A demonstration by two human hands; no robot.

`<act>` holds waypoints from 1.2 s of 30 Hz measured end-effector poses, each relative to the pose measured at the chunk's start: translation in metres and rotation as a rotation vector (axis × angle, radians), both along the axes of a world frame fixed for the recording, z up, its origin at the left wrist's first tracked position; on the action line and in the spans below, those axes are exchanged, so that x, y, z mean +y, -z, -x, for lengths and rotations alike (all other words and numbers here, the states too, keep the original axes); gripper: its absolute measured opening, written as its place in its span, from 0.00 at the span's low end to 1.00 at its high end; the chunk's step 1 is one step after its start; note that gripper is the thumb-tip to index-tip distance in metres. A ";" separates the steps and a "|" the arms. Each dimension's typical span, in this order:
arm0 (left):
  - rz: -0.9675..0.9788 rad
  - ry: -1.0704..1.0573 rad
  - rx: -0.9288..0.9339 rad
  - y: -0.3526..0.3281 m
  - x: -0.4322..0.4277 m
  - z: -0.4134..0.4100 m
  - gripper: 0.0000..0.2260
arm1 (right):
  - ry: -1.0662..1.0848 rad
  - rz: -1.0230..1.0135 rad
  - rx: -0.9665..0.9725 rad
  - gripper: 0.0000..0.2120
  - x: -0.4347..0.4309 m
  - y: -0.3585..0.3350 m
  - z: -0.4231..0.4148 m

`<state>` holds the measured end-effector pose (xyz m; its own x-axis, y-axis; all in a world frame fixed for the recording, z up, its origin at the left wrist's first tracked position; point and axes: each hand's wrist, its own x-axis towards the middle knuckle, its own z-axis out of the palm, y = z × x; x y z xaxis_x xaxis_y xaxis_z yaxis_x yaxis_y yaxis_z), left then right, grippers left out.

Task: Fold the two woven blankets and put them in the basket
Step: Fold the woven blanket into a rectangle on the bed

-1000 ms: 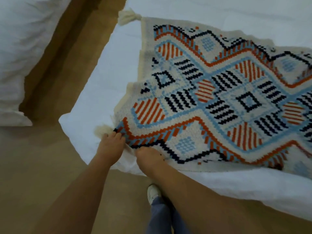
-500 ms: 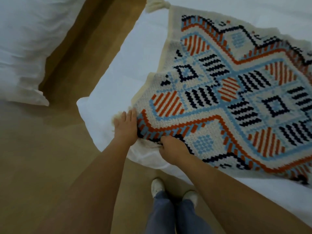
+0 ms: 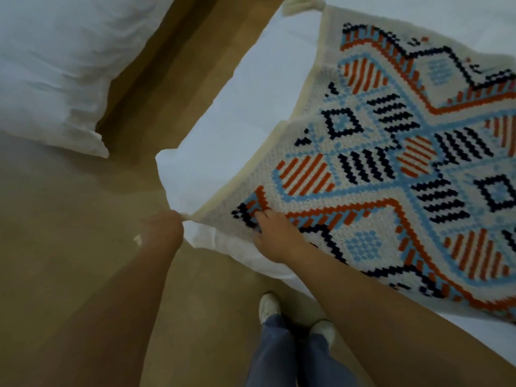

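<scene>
A woven blanket (image 3: 391,169), cream with orange, light blue and navy diamonds, lies spread on the white bed (image 3: 251,113), with a tassel at its far corner (image 3: 301,4). My left hand (image 3: 163,229), blurred, is closed on the blanket's near corner just off the bed's corner and pulls it taut. My right hand (image 3: 275,236) holds the blanket's near edge a little to the right, fingers on top of the pattern. Only one blanket shows, and no basket is in view.
A second white bed or cushion (image 3: 50,74) fills the upper left, with a narrow gap of tan floor (image 3: 173,60) between it and the bed. My feet in white shoes (image 3: 268,305) stand on the floor at the bed's corner.
My left hand has slid left off the bed's corner, drawing the blanket's corner out with it. My right hand has moved up onto the patterned edge.
</scene>
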<state>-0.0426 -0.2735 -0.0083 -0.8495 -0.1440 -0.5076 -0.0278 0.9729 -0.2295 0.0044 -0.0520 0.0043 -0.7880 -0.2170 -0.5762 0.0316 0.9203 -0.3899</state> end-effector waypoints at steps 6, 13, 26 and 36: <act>0.039 0.050 -0.026 -0.007 0.040 -0.004 0.25 | -0.017 0.045 -0.041 0.24 -0.016 -0.001 -0.015; -0.329 0.470 0.049 -0.021 0.177 -0.020 0.24 | 0.228 0.064 0.110 0.15 0.056 -0.012 -0.044; -0.551 0.966 0.031 -0.040 0.437 -0.179 0.21 | 0.820 -0.109 0.239 0.04 0.328 -0.038 -0.236; -0.296 1.195 -0.047 -0.012 0.567 -0.305 0.18 | 0.811 -0.203 -0.060 0.21 0.497 -0.005 -0.401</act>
<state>0.2627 0.2938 0.0034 -0.3486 0.8369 -0.4221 0.9178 0.3962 0.0275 0.4056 0.4446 0.0096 -0.6221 0.5163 -0.5886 0.7292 0.6559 -0.1953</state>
